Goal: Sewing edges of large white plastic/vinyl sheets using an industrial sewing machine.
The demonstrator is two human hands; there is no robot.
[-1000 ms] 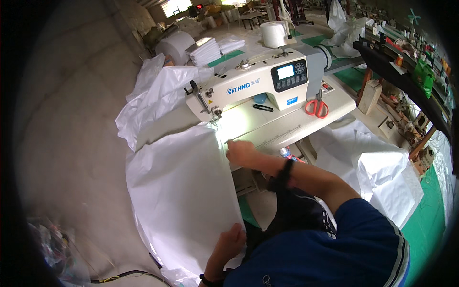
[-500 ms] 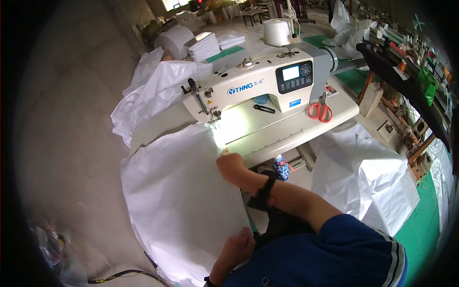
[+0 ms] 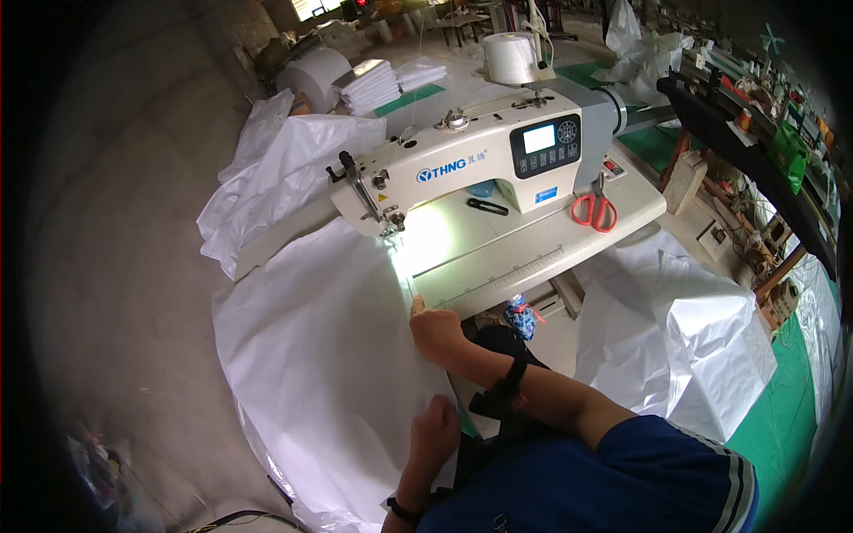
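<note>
Gripping the near edge of a large white woven plastic sheet (image 3: 320, 355) with both hands. Right hand (image 3: 437, 330) sits at the front edge of the sewing table, fingers curled over the sheet's edge, thumb sticking up, pinching the fabric. Left hand (image 3: 434, 433) is lower down the same edge, closer to the body, closed into a loose fist on the fabric; exact finger position is hidden from this angle. Black strap on the right wrist.

Sheet hangs off the left side of the cream-coloured table top (image 3: 533, 249), draping to the floor, its upper corner lying under the needle area of the white industrial sewing machine (image 3: 462, 164), lit by the machine's lamp. More of the same white material is bunched behind the machine on the left (image 3: 275, 169).

On the table: red-handled scissors (image 3: 595, 209) right of the machine, well apart from both hands. White thread cone (image 3: 512, 58) behind the machine. Another crumpled white plastic sheet (image 3: 693, 338) on the floor right of the table.
</note>
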